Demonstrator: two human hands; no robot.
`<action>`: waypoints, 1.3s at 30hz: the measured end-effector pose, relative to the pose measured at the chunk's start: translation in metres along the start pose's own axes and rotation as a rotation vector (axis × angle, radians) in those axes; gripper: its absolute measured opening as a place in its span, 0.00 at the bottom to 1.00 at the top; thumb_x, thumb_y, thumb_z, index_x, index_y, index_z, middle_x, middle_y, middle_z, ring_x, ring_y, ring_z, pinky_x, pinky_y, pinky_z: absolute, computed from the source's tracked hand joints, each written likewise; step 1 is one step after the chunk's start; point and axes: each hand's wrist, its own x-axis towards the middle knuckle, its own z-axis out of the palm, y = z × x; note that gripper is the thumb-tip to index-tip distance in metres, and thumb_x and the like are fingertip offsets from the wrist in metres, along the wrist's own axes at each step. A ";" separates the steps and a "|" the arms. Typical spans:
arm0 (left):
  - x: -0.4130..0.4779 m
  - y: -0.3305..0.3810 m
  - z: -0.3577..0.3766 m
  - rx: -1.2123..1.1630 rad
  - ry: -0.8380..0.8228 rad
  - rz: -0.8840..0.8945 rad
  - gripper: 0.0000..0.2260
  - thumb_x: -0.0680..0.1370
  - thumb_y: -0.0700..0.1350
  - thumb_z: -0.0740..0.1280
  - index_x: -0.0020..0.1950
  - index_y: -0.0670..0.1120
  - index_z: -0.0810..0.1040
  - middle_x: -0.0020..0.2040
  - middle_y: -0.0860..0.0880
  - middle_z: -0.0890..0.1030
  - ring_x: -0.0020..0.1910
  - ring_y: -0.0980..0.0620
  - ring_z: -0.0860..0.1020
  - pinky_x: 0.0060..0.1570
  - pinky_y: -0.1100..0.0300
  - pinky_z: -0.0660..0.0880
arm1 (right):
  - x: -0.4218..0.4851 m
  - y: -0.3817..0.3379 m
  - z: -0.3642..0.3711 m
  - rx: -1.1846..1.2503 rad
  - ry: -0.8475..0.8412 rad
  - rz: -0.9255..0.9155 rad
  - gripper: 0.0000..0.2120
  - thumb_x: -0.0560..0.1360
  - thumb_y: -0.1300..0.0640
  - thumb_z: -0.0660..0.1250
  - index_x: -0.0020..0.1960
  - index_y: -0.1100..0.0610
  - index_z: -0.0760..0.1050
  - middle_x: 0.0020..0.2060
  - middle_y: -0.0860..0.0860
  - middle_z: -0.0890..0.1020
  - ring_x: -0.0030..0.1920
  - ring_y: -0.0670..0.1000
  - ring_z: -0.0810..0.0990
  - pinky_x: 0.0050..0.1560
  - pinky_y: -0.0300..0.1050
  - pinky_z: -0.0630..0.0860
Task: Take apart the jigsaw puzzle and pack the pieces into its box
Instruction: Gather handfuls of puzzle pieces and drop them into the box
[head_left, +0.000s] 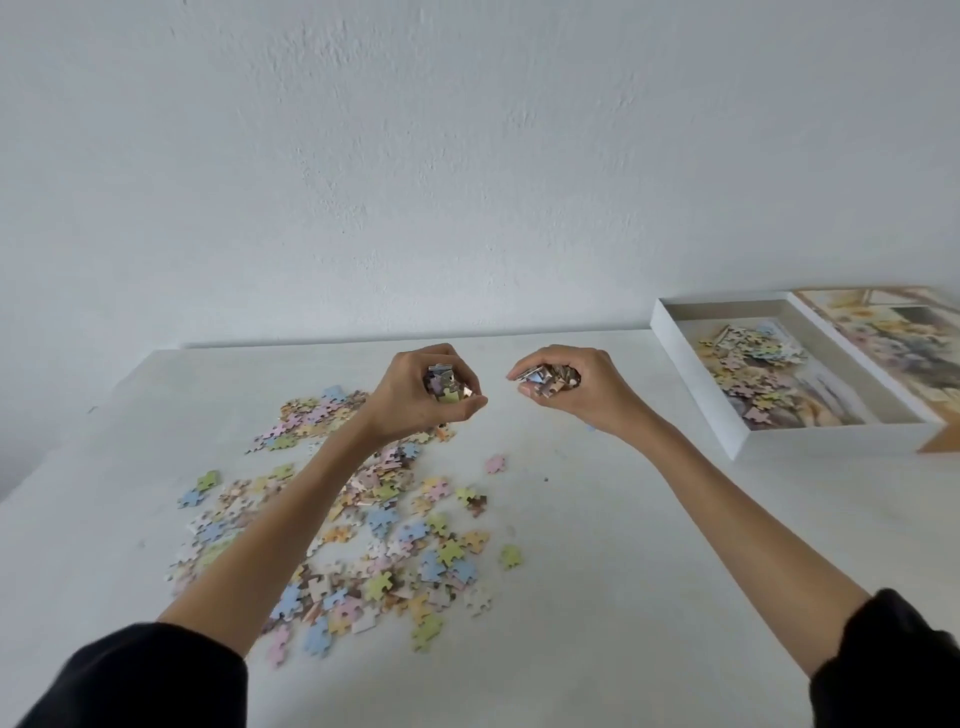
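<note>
Loose pastel puzzle pieces (374, 525) lie scattered on the white table (597, 597), left of centre. My left hand (415, 397) is raised above the far end of the pile, fingers curled round a handful of pieces. My right hand (569, 387) hovers just to its right and also grips a handful of pieces. The open white box (701, 400) sits at the far right of the table, well to the right of both hands, with a small heap of pieces (753, 358) inside.
The box lid (893, 338), printed with a flower picture, lies against the box's right side. A white wall stands behind the table. Single stray pieces (496, 464) lie right of the pile.
</note>
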 end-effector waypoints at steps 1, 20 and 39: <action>0.008 0.005 0.008 -0.010 -0.007 -0.005 0.07 0.66 0.51 0.71 0.37 0.49 0.81 0.39 0.50 0.79 0.35 0.55 0.77 0.36 0.62 0.74 | -0.002 0.004 -0.011 -0.007 0.005 0.001 0.07 0.71 0.60 0.70 0.46 0.50 0.81 0.45 0.49 0.83 0.47 0.49 0.80 0.49 0.41 0.75; 0.161 0.098 0.205 -0.091 -0.155 0.069 0.05 0.67 0.45 0.74 0.37 0.46 0.80 0.37 0.46 0.79 0.33 0.50 0.77 0.31 0.57 0.75 | -0.032 0.101 -0.229 -0.200 0.135 0.077 0.07 0.70 0.60 0.71 0.48 0.53 0.81 0.44 0.45 0.83 0.46 0.39 0.79 0.51 0.30 0.72; 0.203 0.076 0.296 0.233 -0.358 0.207 0.18 0.71 0.63 0.61 0.43 0.51 0.82 0.44 0.55 0.82 0.41 0.62 0.76 0.43 0.60 0.74 | -0.032 0.196 -0.260 -0.284 0.125 0.305 0.05 0.72 0.49 0.69 0.48 0.44 0.78 0.47 0.43 0.82 0.49 0.43 0.79 0.52 0.44 0.73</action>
